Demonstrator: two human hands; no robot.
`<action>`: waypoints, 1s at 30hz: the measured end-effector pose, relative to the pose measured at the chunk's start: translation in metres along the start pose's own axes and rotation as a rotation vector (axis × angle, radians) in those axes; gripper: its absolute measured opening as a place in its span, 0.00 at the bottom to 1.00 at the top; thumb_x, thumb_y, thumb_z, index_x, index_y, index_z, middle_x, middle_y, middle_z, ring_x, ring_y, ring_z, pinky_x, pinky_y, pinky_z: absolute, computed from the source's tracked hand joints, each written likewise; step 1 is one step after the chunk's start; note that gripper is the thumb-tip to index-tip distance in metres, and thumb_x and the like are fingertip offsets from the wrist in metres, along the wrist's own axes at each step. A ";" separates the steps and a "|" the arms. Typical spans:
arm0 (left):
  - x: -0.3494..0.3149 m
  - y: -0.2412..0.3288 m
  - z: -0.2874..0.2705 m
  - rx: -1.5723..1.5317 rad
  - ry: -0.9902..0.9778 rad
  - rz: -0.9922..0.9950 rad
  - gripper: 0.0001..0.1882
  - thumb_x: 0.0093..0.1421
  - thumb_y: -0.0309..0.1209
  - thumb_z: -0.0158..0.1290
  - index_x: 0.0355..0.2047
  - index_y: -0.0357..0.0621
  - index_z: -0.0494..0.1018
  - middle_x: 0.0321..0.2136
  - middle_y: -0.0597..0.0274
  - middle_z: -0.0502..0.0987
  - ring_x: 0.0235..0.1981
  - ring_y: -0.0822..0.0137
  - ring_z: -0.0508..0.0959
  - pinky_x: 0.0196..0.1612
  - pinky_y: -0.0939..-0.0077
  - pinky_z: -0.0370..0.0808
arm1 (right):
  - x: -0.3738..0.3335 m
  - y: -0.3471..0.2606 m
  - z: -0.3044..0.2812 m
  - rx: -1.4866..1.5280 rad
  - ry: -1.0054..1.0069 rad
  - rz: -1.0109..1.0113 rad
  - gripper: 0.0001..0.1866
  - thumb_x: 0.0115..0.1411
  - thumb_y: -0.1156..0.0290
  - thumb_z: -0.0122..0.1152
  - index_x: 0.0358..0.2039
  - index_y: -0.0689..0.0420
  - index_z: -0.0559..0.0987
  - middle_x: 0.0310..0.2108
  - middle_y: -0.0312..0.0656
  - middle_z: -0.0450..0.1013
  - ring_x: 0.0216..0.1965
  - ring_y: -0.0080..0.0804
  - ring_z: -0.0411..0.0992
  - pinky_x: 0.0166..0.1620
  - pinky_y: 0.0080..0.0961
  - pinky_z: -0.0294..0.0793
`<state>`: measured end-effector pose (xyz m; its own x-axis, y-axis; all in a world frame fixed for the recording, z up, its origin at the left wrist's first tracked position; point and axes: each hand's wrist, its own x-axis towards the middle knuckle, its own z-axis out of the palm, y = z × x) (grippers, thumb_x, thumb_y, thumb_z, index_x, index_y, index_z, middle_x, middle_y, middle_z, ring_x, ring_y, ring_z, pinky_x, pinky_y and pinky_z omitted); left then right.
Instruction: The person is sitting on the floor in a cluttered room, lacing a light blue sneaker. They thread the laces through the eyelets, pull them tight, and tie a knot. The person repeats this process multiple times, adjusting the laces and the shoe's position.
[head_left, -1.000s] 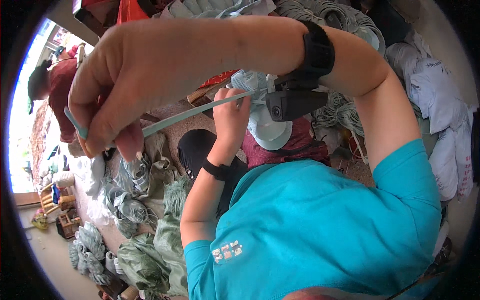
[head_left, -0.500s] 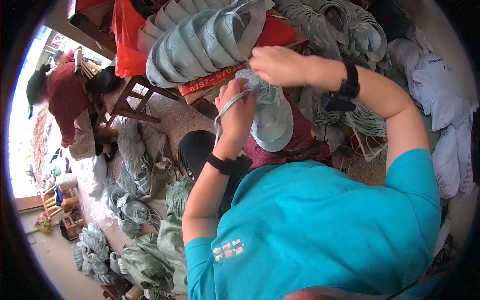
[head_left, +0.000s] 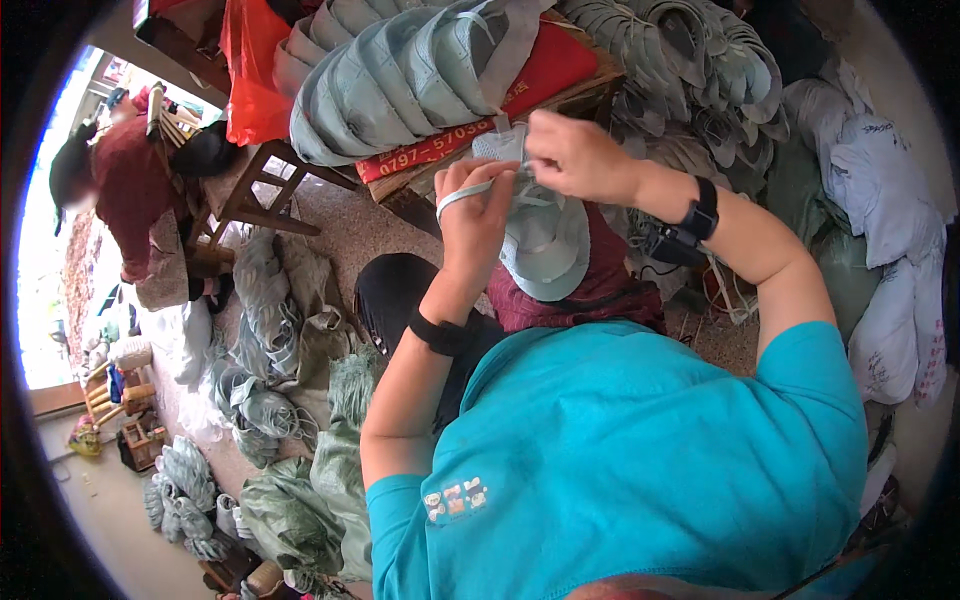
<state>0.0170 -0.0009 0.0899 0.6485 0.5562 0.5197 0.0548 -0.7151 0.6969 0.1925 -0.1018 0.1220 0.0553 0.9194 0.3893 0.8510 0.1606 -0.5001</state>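
Observation:
A pale grey-green shoe upper (head_left: 545, 255) rests on my lap, its wide open end toward me and its tongue end toward the table. Over its far end my left hand (head_left: 472, 215) is closed, thumb and fingertips pinching a pale shoelace (head_left: 466, 195) that loops across the back of the fingers. Just to the right, my right hand (head_left: 578, 155) is closed in a pinch close to the left fingertips, on the lace near the eyelets. Exactly how the lace runs between the fingertips is hidden.
A row of nested shoe uppers (head_left: 400, 95) lies on a wooden table with a red printed sheet (head_left: 435, 150). More uppers (head_left: 690, 60) are piled at the far right, beside white sacks (head_left: 880, 190). Uppers and green sacks (head_left: 290, 510) cover the left floor. Another person (head_left: 135, 190) sits far left.
My right hand has moved a little down and right, off the table's uppers. The lace that hung along my left wrist is now drawn short around the left fingers.

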 end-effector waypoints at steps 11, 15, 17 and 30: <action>-0.016 -0.069 -0.079 0.187 0.176 -0.267 0.22 0.71 0.41 0.47 0.27 0.39 0.79 0.21 0.66 0.77 0.20 0.79 0.70 0.24 0.83 0.66 | -0.131 0.168 -0.144 -0.943 0.179 0.898 0.11 0.57 0.67 0.56 0.35 0.61 0.79 0.41 0.52 0.71 0.39 0.58 0.74 0.39 0.53 0.74; -0.024 -0.048 -0.063 -0.247 -0.008 -0.654 0.26 0.70 0.44 0.48 0.21 0.38 0.77 0.16 0.64 0.76 0.15 0.79 0.68 0.20 0.82 0.64 | -0.121 0.145 -0.106 -0.715 -0.016 0.709 0.12 0.58 0.67 0.53 0.37 0.60 0.78 0.40 0.51 0.72 0.45 0.54 0.73 0.44 0.48 0.74; -0.024 -0.038 -0.057 -0.269 0.037 -0.653 0.28 0.70 0.45 0.47 0.19 0.39 0.77 0.13 0.65 0.74 0.13 0.79 0.66 0.19 0.81 0.63 | -0.096 0.123 -0.079 -0.514 -0.055 0.507 0.09 0.59 0.70 0.55 0.38 0.60 0.77 0.40 0.49 0.72 0.44 0.51 0.73 0.45 0.41 0.73; -0.008 -0.001 -0.029 0.091 -0.196 -0.018 0.05 0.53 0.25 0.61 0.30 0.41 0.76 0.31 0.64 0.69 0.27 0.71 0.70 0.30 0.77 0.70 | 0.009 0.007 -0.008 -0.106 -0.184 0.072 0.09 0.55 0.69 0.62 0.34 0.59 0.74 0.35 0.44 0.66 0.38 0.44 0.73 0.41 0.38 0.72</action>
<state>-0.0101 0.0074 0.0988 0.7814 0.4828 0.3955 0.1300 -0.7457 0.6534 0.2030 -0.0953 0.1279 0.0302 0.9788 0.2026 0.8990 0.0620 -0.4335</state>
